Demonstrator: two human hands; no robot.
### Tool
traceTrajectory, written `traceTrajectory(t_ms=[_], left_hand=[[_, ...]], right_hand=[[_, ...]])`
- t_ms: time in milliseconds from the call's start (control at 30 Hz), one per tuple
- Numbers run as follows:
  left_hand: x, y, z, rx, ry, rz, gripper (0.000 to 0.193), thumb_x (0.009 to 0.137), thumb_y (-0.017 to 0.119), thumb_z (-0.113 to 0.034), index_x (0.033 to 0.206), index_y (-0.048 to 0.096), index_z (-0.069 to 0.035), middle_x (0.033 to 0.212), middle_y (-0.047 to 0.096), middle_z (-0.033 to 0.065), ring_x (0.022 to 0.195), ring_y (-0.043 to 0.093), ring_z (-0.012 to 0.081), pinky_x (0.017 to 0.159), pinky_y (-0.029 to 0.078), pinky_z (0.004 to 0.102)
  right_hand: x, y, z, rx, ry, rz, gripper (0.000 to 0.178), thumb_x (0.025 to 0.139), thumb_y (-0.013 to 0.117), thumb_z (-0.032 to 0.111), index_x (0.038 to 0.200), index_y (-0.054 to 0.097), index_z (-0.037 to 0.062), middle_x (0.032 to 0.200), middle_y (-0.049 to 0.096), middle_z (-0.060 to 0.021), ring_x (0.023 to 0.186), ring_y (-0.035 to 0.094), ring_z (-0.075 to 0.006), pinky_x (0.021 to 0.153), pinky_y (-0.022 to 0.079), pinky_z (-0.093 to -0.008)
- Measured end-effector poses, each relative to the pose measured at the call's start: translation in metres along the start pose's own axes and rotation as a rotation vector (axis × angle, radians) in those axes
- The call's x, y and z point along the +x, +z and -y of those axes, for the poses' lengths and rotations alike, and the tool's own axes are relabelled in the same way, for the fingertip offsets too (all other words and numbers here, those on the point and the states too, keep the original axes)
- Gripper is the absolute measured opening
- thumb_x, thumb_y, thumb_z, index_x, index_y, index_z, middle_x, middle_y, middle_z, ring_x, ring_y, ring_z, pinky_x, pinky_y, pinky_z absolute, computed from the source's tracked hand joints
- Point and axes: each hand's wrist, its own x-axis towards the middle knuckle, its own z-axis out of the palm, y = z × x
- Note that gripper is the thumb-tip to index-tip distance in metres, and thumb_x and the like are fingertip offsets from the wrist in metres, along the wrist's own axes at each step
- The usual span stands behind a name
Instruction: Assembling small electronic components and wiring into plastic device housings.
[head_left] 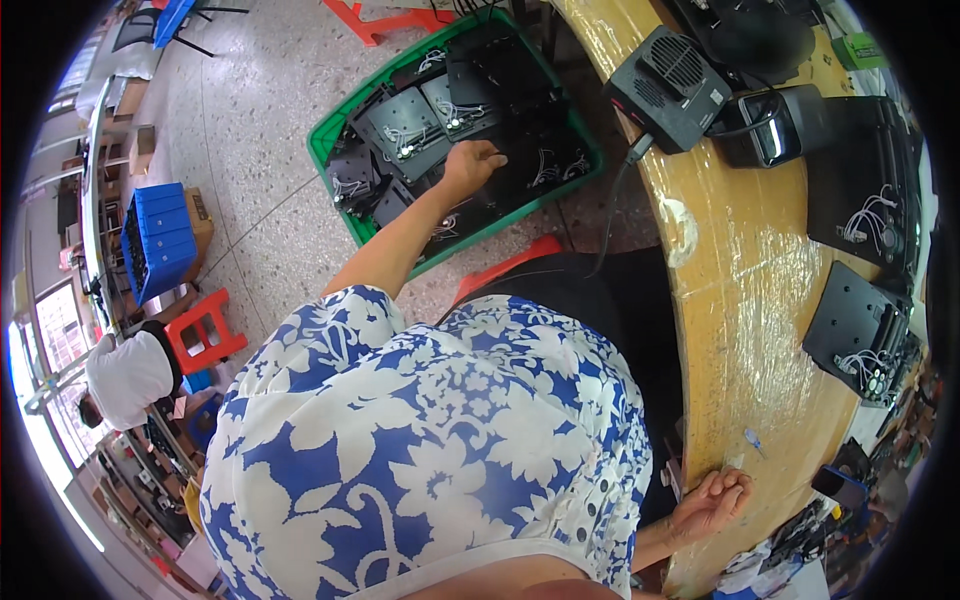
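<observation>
My left hand [472, 168] reaches over a green crate [345, 115], its fingers bent and closed. Whatever they may hold is too small to make out. Around that hand lie black panels [405, 125] with bundled white wires and small round parts, stacked in the crate. Another flat black panel [500, 65] lies at the crate's far side. My right hand [710, 505] rests at the near edge of the wooden table [740, 300], fingers curled together with nothing visible in them. Just beyond it lies a small blue-and-clear tool-like item [754, 442].
A black vented box [668, 88] with a cable stands on the table's far end, beside a dark device [775, 130]. Black panels with wires [860, 325] lie along the table's right. On the floor are a red stool [205, 332] and a blue bin [160, 242]; another person [130, 378] sits left.
</observation>
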Motion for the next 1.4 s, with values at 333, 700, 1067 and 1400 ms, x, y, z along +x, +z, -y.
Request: traceTrajectory(t_ms=[333, 700, 1067, 1400], left_hand=[[0.008, -0.001, 0.052, -0.138, -0.239, -0.134, 0.032, 0.086, 0.066, -0.036, 0.098, 0.076, -0.008, 0.082, 0.072, 0.0168, 0.083, 0.071, 0.0317, 0.078, 0.054, 0.0428], [0.029, 0.036, 0.06, -0.024, -0.138, -0.441, 0.033, 0.084, 0.066, -0.039, 0.106, 0.076, -0.016, 0.095, 0.073, 0.0187, 0.092, 0.07, 0.0333, 0.085, 0.053, 0.0417], [0.029, 0.027, 0.027, 0.273, 0.192, -0.481, 0.035, 0.093, 0.059, -0.035, 0.107, 0.075, -0.008, 0.12, 0.066, 0.0188, 0.12, 0.056, 0.0358, 0.103, 0.042, 0.0422], [0.039, -0.017, 0.013, -0.916, -0.617, -0.118, 0.009, 0.091, 0.063, -0.01, 0.083, 0.059, -0.009, 0.069, 0.058, 0.0024, 0.055, 0.055, 0.0197, 0.048, 0.046, 0.0325]], right_hand=[[0.013, -0.002, -0.016, 0.155, -0.047, 0.118, 0.017, 0.098, 0.059, 0.009, 0.109, 0.058, -0.004, 0.091, 0.05, -0.0091, 0.071, 0.043, -0.0128, 0.053, 0.039, -0.0216], [0.032, -0.015, -0.03, 0.143, -0.132, 0.127, 0.013, 0.096, 0.062, 0.011, 0.103, 0.058, 0.0001, 0.088, 0.053, -0.0096, 0.066, 0.05, -0.012, 0.048, 0.046, -0.0233], [0.023, -0.019, -0.02, 0.249, -0.051, 0.112, 0.012, 0.09, 0.06, 0.0, 0.098, 0.063, -0.0077, 0.085, 0.067, -0.015, 0.063, 0.065, -0.0179, 0.053, 0.055, -0.0295], [0.018, -0.008, -0.006, 0.198, -0.032, 0.132, 0.01, 0.09, 0.057, -0.004, 0.097, 0.064, -0.0079, 0.087, 0.067, -0.0148, 0.066, 0.066, -0.0169, 0.056, 0.055, -0.0285]])
